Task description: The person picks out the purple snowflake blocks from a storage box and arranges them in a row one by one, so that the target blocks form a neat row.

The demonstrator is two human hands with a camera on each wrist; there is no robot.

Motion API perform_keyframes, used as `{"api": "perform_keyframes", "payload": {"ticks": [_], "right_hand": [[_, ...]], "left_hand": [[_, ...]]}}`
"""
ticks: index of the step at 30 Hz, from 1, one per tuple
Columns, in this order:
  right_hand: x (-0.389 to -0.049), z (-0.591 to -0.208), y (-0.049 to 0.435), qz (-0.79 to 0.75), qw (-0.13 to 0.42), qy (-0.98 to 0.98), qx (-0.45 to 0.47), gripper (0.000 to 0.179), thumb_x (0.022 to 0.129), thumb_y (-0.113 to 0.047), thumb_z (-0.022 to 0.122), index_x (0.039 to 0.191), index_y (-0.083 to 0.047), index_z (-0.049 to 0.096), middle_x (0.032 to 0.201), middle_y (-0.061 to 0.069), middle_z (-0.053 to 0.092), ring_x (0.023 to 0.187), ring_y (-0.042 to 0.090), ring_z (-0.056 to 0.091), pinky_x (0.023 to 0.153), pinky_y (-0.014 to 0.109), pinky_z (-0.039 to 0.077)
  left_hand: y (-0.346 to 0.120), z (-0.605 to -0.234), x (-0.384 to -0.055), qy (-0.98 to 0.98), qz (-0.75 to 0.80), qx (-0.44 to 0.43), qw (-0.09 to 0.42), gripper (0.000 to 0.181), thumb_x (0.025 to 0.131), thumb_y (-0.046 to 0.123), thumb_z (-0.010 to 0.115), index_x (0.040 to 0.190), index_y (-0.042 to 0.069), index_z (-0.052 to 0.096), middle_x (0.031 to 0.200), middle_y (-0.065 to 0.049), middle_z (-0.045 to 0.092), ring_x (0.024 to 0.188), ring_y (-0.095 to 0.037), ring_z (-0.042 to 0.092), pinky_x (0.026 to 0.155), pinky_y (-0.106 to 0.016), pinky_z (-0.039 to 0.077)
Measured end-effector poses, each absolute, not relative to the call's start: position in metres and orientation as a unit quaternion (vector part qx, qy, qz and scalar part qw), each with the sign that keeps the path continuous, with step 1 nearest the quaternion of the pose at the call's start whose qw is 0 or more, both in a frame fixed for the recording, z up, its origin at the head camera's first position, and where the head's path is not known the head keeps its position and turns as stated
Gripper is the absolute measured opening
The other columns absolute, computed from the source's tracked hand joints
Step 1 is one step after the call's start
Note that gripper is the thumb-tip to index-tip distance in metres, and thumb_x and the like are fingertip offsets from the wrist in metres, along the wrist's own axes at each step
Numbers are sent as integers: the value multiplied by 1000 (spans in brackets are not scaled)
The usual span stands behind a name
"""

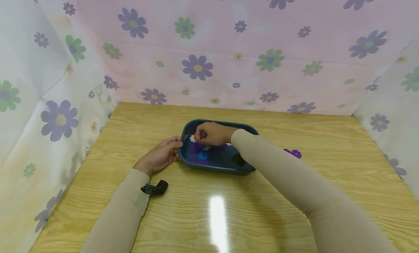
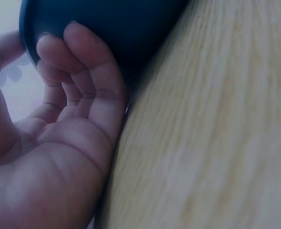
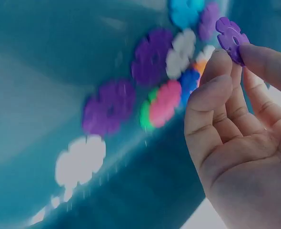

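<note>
A dark blue tray with rounded corners stands on the wooden table. My left hand grips its left end, thumb at the rim and curled fingers against the outer wall. Over the tray's left part, my right hand pinches a purple flower-shaped plastic disc between thumb and fingers. Several similar discs lie in the tray: a blue disc, a white disc, a pink disc overlapping a green one, and purple discs. My right forearm hides part of the tray.
Purple discs lie on the table right of the tray, partly behind my right sleeve. A black wrist camera is strapped to my left wrist. Flower-printed cloth stands behind the table and along both sides.
</note>
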State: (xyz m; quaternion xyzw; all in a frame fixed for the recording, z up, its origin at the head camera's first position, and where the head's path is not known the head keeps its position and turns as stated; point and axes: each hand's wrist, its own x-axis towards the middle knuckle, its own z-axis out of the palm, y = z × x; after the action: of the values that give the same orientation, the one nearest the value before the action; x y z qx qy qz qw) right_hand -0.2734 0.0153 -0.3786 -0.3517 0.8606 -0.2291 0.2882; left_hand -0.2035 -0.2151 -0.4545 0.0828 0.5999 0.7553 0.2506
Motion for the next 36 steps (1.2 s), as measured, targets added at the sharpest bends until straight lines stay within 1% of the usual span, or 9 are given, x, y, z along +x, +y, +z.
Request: {"api": "perform_keyframes", "payload": {"ticks": [5,9,12,15,19,21,26,30,36], "right_hand": [[-272,-358,49,-277,254,862,-339,4,101,-14,58,104,-11,59,100,13,66,88,30,62,76,31,52],[-269,-341,86,-314,213,869,-318,7,102,-18,58,105,-12,59,98,11,65,87,29,61,79,34,52],[-262,-333,117,-335,178,880,-287,11,102,-22,59,107,-13,59,97,7,65,88,29,61,76,35,52],[-250,-331,147,-357,146,890,-243,15,102,-24,60,110,-12,60,100,9,65,90,31,61,74,35,52],[-232,-334,176,-392,100,893,-195,22,101,-31,60,113,-12,60,100,10,65,86,25,62,72,32,53],[-223,-336,187,-412,75,891,-175,25,100,-35,60,113,-14,61,99,8,64,84,21,62,72,30,53],[-206,-345,210,-465,25,875,-131,26,99,-36,62,112,-14,62,96,4,65,80,19,61,69,29,53],[-195,-355,230,-465,-6,878,-109,27,99,-35,62,114,-13,63,98,2,67,80,16,62,67,27,52],[-181,-368,258,-429,-62,895,-102,21,100,-26,62,114,-10,63,98,-4,67,81,6,64,69,19,53]], "left_hand": [[-215,-453,-203,604,753,77,248,11,107,15,42,109,4,46,86,2,56,70,-8,50,71,-24,49],[-215,-454,-203,608,751,78,245,11,107,15,42,108,5,45,86,2,57,70,-9,50,71,-24,49],[-213,-453,-204,608,751,82,244,11,107,16,43,109,4,45,86,3,58,70,-9,51,70,-24,49],[-211,-452,-204,607,750,86,248,13,107,16,43,111,4,43,87,3,58,70,-9,51,70,-24,49],[-212,-453,-204,610,747,83,252,10,107,15,41,111,6,43,87,3,57,70,-8,51,70,-23,50],[-213,-452,-204,611,746,81,251,8,107,13,39,111,7,43,86,4,57,69,-8,50,70,-23,51],[-217,-453,-205,614,744,82,249,11,107,14,39,112,5,43,86,2,57,69,-8,51,70,-24,51],[-218,-451,-204,614,744,81,252,12,107,14,40,113,4,43,87,2,57,69,-7,52,70,-23,51],[-216,-452,-203,612,744,83,256,11,107,14,41,114,6,43,86,4,59,69,-7,52,69,-23,50]]}}
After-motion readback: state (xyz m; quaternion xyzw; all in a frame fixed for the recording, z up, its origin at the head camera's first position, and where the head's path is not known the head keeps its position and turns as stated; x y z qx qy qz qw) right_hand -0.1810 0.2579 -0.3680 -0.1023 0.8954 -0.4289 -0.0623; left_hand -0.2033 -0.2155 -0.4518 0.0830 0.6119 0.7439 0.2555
